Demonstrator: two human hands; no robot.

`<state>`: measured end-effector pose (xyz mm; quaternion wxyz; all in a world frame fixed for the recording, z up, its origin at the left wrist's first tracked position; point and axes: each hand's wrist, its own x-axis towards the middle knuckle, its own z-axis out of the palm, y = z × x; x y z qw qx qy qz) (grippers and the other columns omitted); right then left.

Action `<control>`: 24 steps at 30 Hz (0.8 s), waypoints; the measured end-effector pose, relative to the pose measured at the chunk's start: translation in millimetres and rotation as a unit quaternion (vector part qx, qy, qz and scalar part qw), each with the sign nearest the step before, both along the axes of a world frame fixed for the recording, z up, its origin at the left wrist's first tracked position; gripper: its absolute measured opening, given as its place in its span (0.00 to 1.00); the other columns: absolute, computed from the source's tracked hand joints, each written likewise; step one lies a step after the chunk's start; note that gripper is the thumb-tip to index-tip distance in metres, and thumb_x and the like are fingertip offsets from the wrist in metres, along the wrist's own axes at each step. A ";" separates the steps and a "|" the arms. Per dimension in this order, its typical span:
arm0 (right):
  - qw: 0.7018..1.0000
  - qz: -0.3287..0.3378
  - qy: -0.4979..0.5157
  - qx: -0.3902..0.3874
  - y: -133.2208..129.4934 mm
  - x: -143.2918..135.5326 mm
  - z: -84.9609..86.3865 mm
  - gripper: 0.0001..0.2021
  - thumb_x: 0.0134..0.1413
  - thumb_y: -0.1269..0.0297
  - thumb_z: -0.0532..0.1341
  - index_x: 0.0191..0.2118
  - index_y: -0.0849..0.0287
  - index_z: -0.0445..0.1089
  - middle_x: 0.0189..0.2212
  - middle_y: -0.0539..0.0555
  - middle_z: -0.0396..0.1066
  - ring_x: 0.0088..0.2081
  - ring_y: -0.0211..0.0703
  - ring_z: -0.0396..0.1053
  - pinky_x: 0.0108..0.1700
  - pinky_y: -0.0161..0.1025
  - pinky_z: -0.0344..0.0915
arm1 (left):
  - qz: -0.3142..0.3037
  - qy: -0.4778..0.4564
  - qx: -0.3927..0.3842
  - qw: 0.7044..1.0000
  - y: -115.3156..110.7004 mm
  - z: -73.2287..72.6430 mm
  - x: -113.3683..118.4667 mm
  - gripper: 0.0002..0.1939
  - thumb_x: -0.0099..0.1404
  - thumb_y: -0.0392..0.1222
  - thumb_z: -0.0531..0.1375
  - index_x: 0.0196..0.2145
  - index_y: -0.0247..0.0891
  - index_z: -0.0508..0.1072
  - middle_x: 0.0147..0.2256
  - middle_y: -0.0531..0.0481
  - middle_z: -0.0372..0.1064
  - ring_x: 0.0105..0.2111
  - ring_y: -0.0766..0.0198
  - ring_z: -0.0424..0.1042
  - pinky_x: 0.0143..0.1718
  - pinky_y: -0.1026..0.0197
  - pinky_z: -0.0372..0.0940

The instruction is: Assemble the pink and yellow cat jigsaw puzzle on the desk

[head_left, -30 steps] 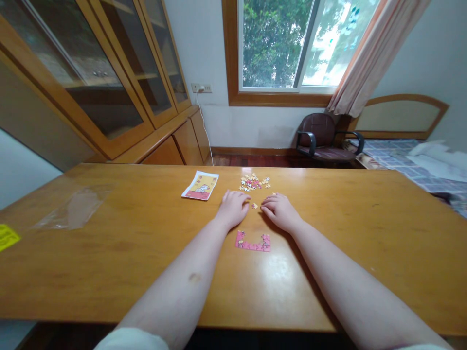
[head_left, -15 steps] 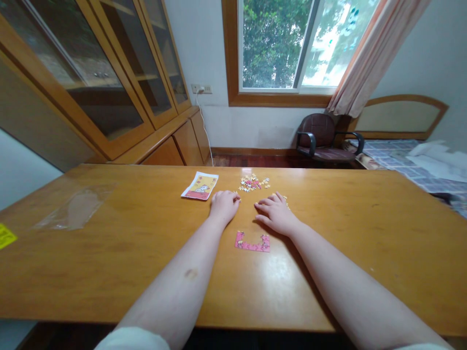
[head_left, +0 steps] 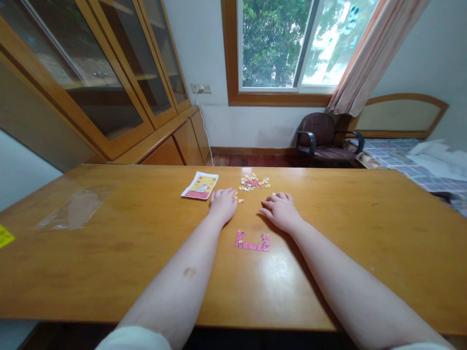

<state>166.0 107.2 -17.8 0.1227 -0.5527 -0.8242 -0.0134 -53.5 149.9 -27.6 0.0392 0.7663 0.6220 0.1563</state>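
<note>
My left hand point(head_left: 223, 204) lies on the table with its fingers loosely stretched out, holding nothing that I can see. A few loose puzzle pieces point(head_left: 241, 201) are right beside its fingertips. My right hand point(head_left: 281, 211) rests palm down, fingers apart, and partly covers a yellowish piece at its fingertips. Beyond both hands is a pile of jigsaw pieces point(head_left: 251, 182), yellow, pink and white. Nearer to me, between the forearms, sits a joined U-shaped pink puzzle section point(head_left: 252, 246), open at its far side. A picture card point(head_left: 200, 185) with an animal lies left of the pile.
A clear plastic bag point(head_left: 75, 209) lies at the left of the wooden table point(head_left: 146, 272), with a yellow label point(head_left: 5, 235) at the edge. Past the table's far edge are a glass-door cabinet point(head_left: 109, 78), an office chair point(head_left: 321, 136) and a bed point(head_left: 394, 150).
My left hand has shifted slightly left and away from a puzzle piece, which now lies uncovered on the table. My right hand has moved a little to the right.
</note>
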 end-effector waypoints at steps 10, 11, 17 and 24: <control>0.999 -0.013 0.047 -0.009 5.2 6.3 -3.4 0.20 0.63 0.50 0.49 0.45 0.51 0.75 0.47 0.52 0.73 0.48 0.47 0.61 0.50 0.47 0.48 | 0.052 0.038 -0.001 0.998 -3.1 9.7 0.0 0.14 0.63 0.43 0.52 0.37 0.40 0.77 0.39 0.43 0.75 0.43 0.52 0.69 0.48 0.51 0.59; 0.999 -0.021 0.048 -0.007 5.4 6.7 -3.0 0.20 0.64 0.50 0.48 0.45 0.50 0.75 0.48 0.52 0.73 0.48 0.47 0.61 0.50 0.47 0.48 | 0.046 0.030 0.003 0.998 -3.1 10.5 0.0 0.13 0.63 0.42 0.53 0.38 0.40 0.77 0.40 0.44 0.75 0.43 0.53 0.69 0.48 0.52 0.59; 0.993 -0.092 0.067 -0.004 7.2 8.8 -2.6 0.21 0.63 0.50 0.48 0.40 0.51 0.77 0.46 0.53 0.73 0.49 0.50 0.59 0.49 0.48 0.48 | -0.088 -0.015 -0.008 0.996 -5.8 14.1 4.5 0.11 0.62 0.40 0.55 0.37 0.44 0.78 0.40 0.49 0.75 0.45 0.57 0.68 0.56 0.51 0.54; 0.984 -0.136 0.112 0.020 15.1 27.1 -4.9 0.20 0.63 0.55 0.48 0.41 0.52 0.76 0.48 0.54 0.72 0.51 0.51 0.58 0.48 0.47 0.48 | -0.110 -0.029 -0.024 0.993 -7.7 14.2 7.0 0.13 0.63 0.40 0.53 0.38 0.43 0.77 0.40 0.49 0.75 0.45 0.58 0.68 0.55 0.52 0.55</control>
